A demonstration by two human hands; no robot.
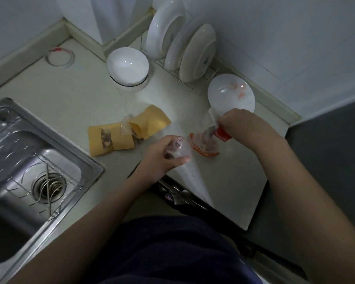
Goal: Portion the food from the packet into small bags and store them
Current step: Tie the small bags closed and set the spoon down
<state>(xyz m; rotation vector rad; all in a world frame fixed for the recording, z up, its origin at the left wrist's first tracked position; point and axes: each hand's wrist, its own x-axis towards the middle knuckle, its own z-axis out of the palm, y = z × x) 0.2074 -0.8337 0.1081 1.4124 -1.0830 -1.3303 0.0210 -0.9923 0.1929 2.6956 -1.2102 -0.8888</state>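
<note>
Packet (207, 143) gripped by right hand (237, 121) tips toward small clear bag (179, 149) clasped in left hand (164, 153).

The packet (207, 143) is clear with red-orange edging and a red end, the two pouches (129, 132) mustard yellow, the bowls (127, 65) white, the countertop (70, 99) cream.

Glossy white ceramic plates (180, 44) stand in a thin wire metal rack (195, 83) beyond the right hand (237, 121), which grips a crinkled clear plastic packet (205, 142) printed in orange-red. The left hand (164, 154) holds a small transparent plastic bag (179, 149). Matt tan paper pouches (127, 133) lie beside it on the pale, smooth surface (59, 93); farther left, a brushed stainless-steel sink (29, 152).
</note>
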